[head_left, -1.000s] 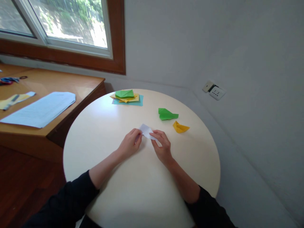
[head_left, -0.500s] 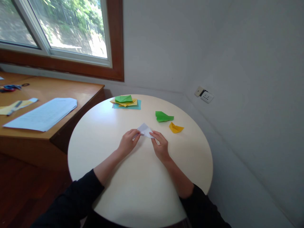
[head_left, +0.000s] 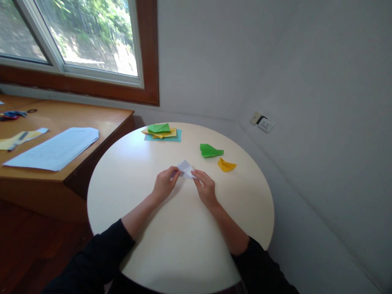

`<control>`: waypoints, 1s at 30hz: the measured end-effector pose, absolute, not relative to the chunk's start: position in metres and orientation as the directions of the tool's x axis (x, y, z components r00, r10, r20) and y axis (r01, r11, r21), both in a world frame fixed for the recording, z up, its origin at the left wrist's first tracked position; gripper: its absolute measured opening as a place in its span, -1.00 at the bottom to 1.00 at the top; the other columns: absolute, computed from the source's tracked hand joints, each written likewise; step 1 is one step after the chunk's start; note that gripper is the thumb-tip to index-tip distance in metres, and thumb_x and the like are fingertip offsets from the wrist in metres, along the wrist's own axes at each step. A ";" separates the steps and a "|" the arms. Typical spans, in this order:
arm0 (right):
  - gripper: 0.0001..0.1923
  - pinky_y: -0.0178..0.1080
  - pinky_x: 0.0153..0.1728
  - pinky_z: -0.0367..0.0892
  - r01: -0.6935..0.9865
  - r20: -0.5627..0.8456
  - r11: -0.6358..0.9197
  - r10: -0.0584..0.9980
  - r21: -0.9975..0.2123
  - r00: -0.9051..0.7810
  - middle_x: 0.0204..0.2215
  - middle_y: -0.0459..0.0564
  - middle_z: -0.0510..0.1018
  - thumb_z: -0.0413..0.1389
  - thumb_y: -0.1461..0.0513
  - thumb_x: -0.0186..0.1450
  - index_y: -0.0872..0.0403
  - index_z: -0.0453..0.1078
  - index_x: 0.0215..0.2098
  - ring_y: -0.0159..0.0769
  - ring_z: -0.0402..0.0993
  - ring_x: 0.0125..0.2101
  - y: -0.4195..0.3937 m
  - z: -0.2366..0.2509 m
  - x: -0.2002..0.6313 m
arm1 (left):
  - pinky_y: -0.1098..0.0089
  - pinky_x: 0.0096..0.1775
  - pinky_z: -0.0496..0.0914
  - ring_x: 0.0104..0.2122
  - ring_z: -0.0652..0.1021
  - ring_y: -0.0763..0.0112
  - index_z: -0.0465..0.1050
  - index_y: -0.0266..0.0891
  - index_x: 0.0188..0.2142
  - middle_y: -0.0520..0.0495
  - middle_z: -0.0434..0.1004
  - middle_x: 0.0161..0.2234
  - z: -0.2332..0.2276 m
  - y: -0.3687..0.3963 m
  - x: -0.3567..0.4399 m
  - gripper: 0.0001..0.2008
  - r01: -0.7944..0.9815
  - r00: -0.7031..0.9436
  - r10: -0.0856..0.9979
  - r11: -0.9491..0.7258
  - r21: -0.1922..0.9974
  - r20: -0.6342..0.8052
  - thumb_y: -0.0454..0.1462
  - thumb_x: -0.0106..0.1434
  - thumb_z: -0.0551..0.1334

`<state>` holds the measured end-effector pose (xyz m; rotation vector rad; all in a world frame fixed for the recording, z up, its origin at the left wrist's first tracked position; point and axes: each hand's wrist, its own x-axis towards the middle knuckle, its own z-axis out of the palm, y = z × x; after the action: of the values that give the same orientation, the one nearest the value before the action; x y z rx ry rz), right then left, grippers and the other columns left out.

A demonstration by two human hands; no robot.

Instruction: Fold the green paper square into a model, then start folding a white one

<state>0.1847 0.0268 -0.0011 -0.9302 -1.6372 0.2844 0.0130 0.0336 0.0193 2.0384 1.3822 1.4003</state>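
Black sleeves (head_left: pixel 98 253), bare forearms (head_left: pixel 141 214), bare fingers (head_left: pixel 202 177)

Room: looks like a study or craft corner, at home or in an office; cannot tell which.
Window (head_left: pixel 50 49): wood-framed, far left, with greenery (head_left: pixel 107 20) outside.
Desk (head_left: pixel 67 116): wooden, left, spread with papers (head_left: pixel 58 149).
Round table (head_left: pixel 183 237): white, near, bearing a stack of coloured paper (head_left: pixel 168 133).
Wall (head_left: pixel 208 53): plain, with a power socket (head_left: pixel 266 125) at right.
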 end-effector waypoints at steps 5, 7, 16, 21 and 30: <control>-0.71 -0.19 -0.12 0.39 0.381 0.689 0.631 0.725 -0.676 0.020 -0.20 0.03 0.54 0.04 0.35 0.21 -0.04 0.49 -0.17 -0.28 0.47 -0.16 0.029 -0.004 0.185 | 0.47 -0.41 0.31 -0.51 0.44 0.46 0.36 -0.22 -0.41 0.02 0.48 -0.50 0.018 0.034 0.015 -0.90 0.490 0.030 0.841 -0.483 0.725 0.540 -0.23 0.16 0.15; -0.70 -0.19 -0.12 0.39 0.372 0.684 0.625 0.729 -0.686 0.037 -0.20 0.03 0.54 0.03 0.36 0.21 -0.04 0.49 -0.18 -0.28 0.47 -0.16 0.029 -0.003 0.186 | 0.47 -0.41 0.32 -0.50 0.45 0.46 0.36 -0.22 -0.41 0.03 0.48 -0.49 0.019 0.034 0.015 -0.91 0.473 0.035 0.844 -0.485 0.735 0.535 -0.25 0.14 0.17; -0.73 -0.16 -0.11 0.38 0.378 0.664 0.607 0.748 -0.699 0.026 -0.20 0.04 0.51 0.03 0.34 0.20 -0.03 0.49 -0.21 -0.26 0.45 -0.15 0.028 -0.003 0.186 | 0.46 -0.40 0.32 -0.50 0.45 0.45 0.36 -0.23 -0.42 0.03 0.48 -0.48 0.018 0.034 0.015 -0.94 0.420 0.038 0.857 -0.481 0.770 0.514 -0.27 0.09 0.18; -0.76 -0.16 -0.11 0.39 0.407 0.683 0.614 0.730 -0.676 0.032 -0.22 0.04 0.53 0.05 0.32 0.20 -0.01 0.49 -0.22 -0.26 0.47 -0.17 0.028 -0.002 0.186 | 0.42 -0.33 0.36 -0.44 0.48 0.41 0.36 -0.23 -0.42 0.01 0.51 -0.45 0.016 0.035 0.014 -0.93 0.404 0.031 0.860 -0.477 0.781 0.509 -0.27 0.10 0.18; -0.83 -0.17 -0.15 0.42 0.403 0.671 0.594 0.738 -0.697 0.074 -0.27 0.04 0.55 0.09 0.25 0.22 0.01 0.50 -0.26 -0.25 0.48 -0.20 0.030 -0.004 0.186 | 0.35 -0.26 0.40 -0.36 0.53 0.35 0.43 -0.23 -0.41 -0.06 0.55 -0.39 0.014 0.038 0.013 -0.91 0.374 -0.003 0.843 -0.498 0.783 0.538 -0.26 0.10 0.19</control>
<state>0.1858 0.0300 -0.0041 -0.9946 -1.5469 0.3273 0.0133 0.0383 0.0142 1.8642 1.2553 1.5105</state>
